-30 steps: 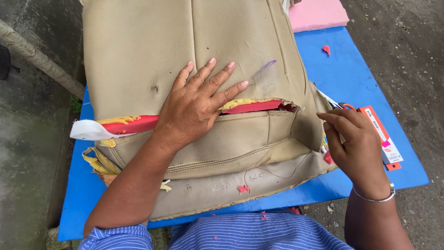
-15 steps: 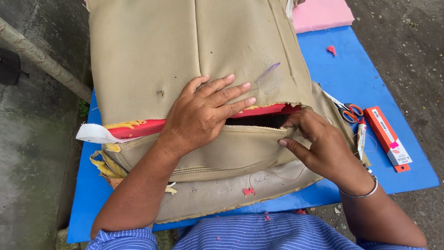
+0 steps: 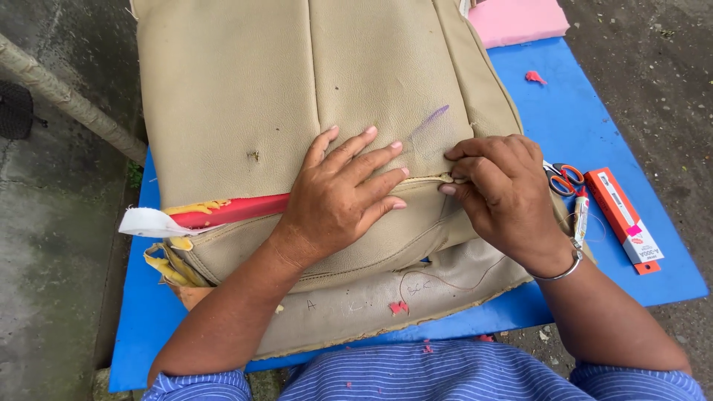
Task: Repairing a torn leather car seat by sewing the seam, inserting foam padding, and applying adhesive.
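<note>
Seat cover (image 3: 297,82) under both hands

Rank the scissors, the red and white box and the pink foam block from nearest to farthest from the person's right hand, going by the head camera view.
Measured from the right hand:
1. Scissors, just to its right on the blue table, nearly touching.
2. Red and white box, farther right, beyond the scissors.
3. Pink foam block, far up at the table's top edge.

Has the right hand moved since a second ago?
Yes. The right hand has moved left, away from the scissors and onto the tan seat cover, pinching its seam beside the left hand.
</note>
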